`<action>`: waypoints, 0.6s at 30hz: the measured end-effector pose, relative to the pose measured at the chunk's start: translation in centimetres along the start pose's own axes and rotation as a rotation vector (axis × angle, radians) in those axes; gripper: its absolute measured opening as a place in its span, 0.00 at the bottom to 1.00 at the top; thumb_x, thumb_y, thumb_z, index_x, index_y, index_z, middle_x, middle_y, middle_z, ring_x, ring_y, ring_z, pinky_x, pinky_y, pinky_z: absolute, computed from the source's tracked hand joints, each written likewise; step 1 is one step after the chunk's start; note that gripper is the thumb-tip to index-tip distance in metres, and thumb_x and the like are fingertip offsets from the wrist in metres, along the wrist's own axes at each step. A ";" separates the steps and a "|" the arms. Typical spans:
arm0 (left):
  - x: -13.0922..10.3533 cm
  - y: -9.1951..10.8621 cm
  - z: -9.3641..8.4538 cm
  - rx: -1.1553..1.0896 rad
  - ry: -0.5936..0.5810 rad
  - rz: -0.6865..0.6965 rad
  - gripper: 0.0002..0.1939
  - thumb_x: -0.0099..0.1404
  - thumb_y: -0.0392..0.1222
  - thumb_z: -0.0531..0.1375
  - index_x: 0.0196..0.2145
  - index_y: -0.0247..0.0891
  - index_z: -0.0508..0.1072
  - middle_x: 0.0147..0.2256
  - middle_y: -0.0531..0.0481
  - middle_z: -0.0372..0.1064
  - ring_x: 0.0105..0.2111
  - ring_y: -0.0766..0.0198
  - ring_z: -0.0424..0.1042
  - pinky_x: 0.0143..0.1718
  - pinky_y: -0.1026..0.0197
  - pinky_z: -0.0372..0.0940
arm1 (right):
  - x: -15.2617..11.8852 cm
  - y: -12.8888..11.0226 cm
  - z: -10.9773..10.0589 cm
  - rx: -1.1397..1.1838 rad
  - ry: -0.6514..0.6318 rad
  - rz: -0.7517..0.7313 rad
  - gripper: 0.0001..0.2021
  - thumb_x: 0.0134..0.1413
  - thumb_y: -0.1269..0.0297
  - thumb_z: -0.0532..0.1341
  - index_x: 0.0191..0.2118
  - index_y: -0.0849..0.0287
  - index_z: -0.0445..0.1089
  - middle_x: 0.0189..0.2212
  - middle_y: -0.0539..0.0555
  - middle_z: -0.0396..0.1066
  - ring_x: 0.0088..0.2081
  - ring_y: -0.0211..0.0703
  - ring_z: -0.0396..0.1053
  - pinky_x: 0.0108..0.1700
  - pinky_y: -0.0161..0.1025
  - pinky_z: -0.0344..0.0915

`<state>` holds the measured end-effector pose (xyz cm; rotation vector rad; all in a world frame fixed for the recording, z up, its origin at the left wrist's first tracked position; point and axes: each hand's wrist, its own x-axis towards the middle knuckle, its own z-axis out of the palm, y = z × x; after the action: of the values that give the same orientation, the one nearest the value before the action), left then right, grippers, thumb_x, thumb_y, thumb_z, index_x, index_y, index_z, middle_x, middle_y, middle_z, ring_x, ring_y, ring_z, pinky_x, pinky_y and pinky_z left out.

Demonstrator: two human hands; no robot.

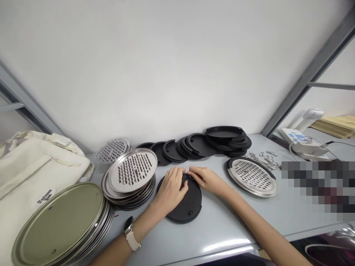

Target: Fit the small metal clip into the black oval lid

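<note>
A round black disc [184, 207] lies on the grey table in front of me, with a small hole near its lower edge. My left hand [173, 188] rests over its upper left part, thumb and fingers bent toward the top edge. My right hand [203, 179] pinches at that same top edge. Between the fingertips of both hands is a small shiny metal piece [185, 172], partly hidden. To the right, a silver perforated plate [252, 175] sits partly in a black rim. Behind it lies a loose pile of metal chains or clips [264, 160].
Stacked silver grater plates [135, 171] and olive-green round plates [61, 225] stand at the left, beside a cream bag [22, 162]. Black discs [202, 145] line the wall. A white device [305, 142] sits at the right, near a metal frame post [307, 79].
</note>
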<state>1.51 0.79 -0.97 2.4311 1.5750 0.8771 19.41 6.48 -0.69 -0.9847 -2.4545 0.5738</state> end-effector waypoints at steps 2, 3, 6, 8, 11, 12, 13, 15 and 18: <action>0.0 0.0 0.0 0.004 0.002 -0.010 0.11 0.63 0.34 0.53 0.45 0.39 0.62 0.41 0.47 0.60 0.43 0.57 0.65 0.45 0.52 0.64 | 0.0 0.1 0.0 -0.005 0.000 0.001 0.13 0.65 0.61 0.46 0.29 0.57 0.59 0.22 0.48 0.60 0.24 0.36 0.56 0.30 0.32 0.55; 0.0 0.0 0.1 0.002 0.005 -0.007 0.12 0.63 0.34 0.53 0.45 0.39 0.62 0.42 0.46 0.60 0.44 0.57 0.65 0.45 0.52 0.64 | 0.0 0.1 -0.1 -0.007 0.002 0.001 0.13 0.65 0.62 0.46 0.29 0.57 0.59 0.22 0.48 0.60 0.24 0.36 0.56 0.30 0.32 0.55; 0.0 -0.1 0.1 -0.008 0.015 0.027 0.17 0.63 0.33 0.54 0.49 0.39 0.61 0.47 0.45 0.60 0.48 0.56 0.63 0.49 0.51 0.63 | 0.1 0.2 -0.1 -0.007 -0.003 -0.006 0.13 0.65 0.62 0.47 0.29 0.57 0.60 0.22 0.48 0.60 0.24 0.37 0.57 0.30 0.33 0.55; 0.1 -0.1 0.0 -0.019 0.013 0.044 0.17 0.63 0.32 0.54 0.50 0.40 0.61 0.48 0.46 0.61 0.49 0.56 0.62 0.51 0.51 0.61 | 0.1 0.1 -0.1 -0.006 -0.018 -0.011 0.13 0.65 0.62 0.46 0.30 0.57 0.61 0.23 0.49 0.62 0.24 0.37 0.57 0.31 0.32 0.56; 0.1 -0.1 0.0 -0.042 0.004 0.048 0.16 0.63 0.32 0.54 0.49 0.39 0.63 0.47 0.47 0.64 0.48 0.56 0.63 0.51 0.51 0.61 | 0.1 0.1 0.0 -0.014 -0.032 -0.017 0.13 0.65 0.61 0.46 0.30 0.57 0.61 0.23 0.48 0.62 0.25 0.37 0.57 0.31 0.32 0.56; 0.1 -0.1 0.0 -0.047 0.003 0.048 0.16 0.63 0.32 0.54 0.48 0.39 0.63 0.46 0.47 0.65 0.47 0.56 0.64 0.51 0.51 0.61 | 0.1 0.1 0.0 -0.018 -0.032 -0.018 0.13 0.65 0.61 0.46 0.30 0.57 0.61 0.23 0.48 0.61 0.24 0.36 0.57 0.31 0.32 0.56; 0.1 -0.1 0.1 -0.048 0.004 0.050 0.16 0.63 0.32 0.54 0.48 0.39 0.63 0.46 0.47 0.65 0.47 0.56 0.64 0.50 0.51 0.61 | 0.1 0.1 0.0 -0.020 -0.032 -0.018 0.14 0.65 0.61 0.46 0.30 0.57 0.61 0.22 0.48 0.61 0.24 0.36 0.57 0.31 0.32 0.56; 0.1 -0.2 0.1 -0.047 0.011 0.053 0.16 0.63 0.31 0.54 0.49 0.39 0.64 0.46 0.47 0.66 0.47 0.57 0.64 0.50 0.51 0.60 | 0.0 0.2 0.0 -0.020 -0.031 -0.015 0.14 0.65 0.61 0.46 0.30 0.57 0.61 0.22 0.48 0.61 0.24 0.36 0.57 0.31 0.32 0.55; 0.1 -0.2 0.2 -0.043 0.019 0.058 0.16 0.63 0.31 0.55 0.48 0.39 0.64 0.46 0.47 0.67 0.47 0.57 0.65 0.50 0.51 0.60 | 0.0 0.1 -0.1 -0.012 -0.031 -0.002 0.14 0.65 0.61 0.46 0.30 0.57 0.61 0.22 0.48 0.61 0.24 0.36 0.56 0.30 0.32 0.55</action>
<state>1.47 1.02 -1.19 2.4573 1.4820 0.9372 19.51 6.64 -0.66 -0.9854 -2.4881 0.5785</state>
